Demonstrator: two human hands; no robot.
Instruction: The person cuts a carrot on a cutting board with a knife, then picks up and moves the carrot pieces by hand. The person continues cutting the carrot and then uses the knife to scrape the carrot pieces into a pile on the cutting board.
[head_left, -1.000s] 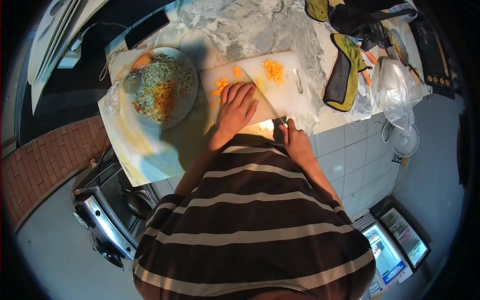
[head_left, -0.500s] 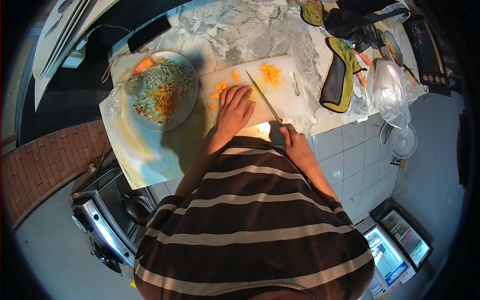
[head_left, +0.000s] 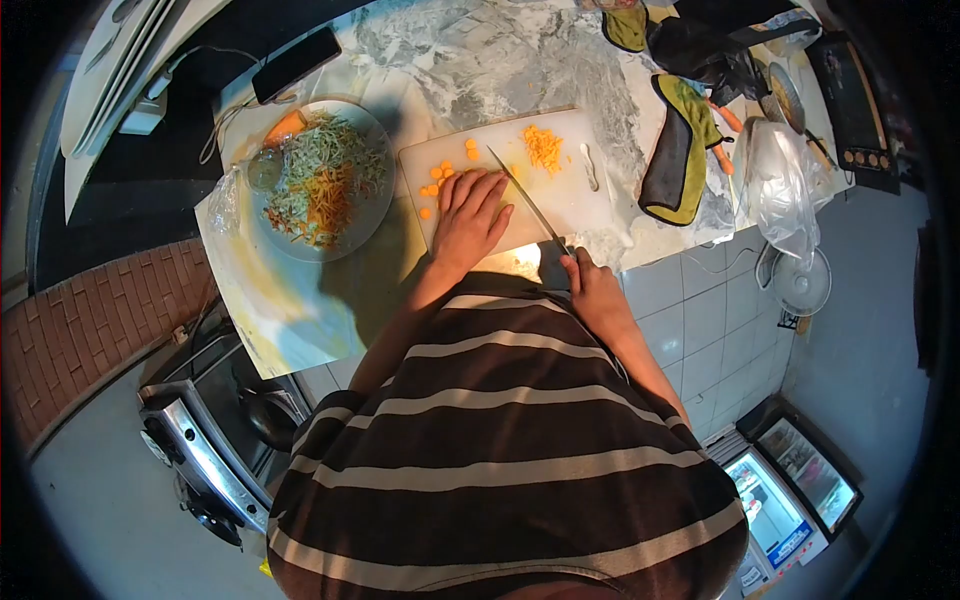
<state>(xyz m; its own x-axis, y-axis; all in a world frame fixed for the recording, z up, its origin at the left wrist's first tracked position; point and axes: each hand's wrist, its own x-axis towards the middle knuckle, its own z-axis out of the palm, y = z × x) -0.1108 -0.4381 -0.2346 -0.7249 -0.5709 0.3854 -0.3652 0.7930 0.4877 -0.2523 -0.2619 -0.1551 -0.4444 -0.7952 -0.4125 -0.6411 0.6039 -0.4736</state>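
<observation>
My left hand [head_left: 470, 220] rests on the white cutting board [head_left: 572, 205], fingers together and bent downward. What lies beneath its fingertips is hidden. My right hand [head_left: 597, 295] is closed round the handle of a kitchen knife [head_left: 528, 199], whose blade slants across the board beside my left fingers. Round carrot slices [head_left: 447, 172] lie to the left of and above my left hand. Beyond the blade, on the right, is a small heap of chopped carrot [head_left: 543, 149].
A large plate [head_left: 372, 225] of shredded vegetables, with a small glass bowl [head_left: 266, 172], stands left. Behind it lies a black phone [head_left: 297, 64]. At right are a green-edged grey cloth [head_left: 672, 160], orange-handled tools [head_left: 722, 158] and a clear plastic bag [head_left: 782, 190].
The knife blade has shifted slightly, its tip a little lower and further left. My left hand stays in nearly the same place on the board.
</observation>
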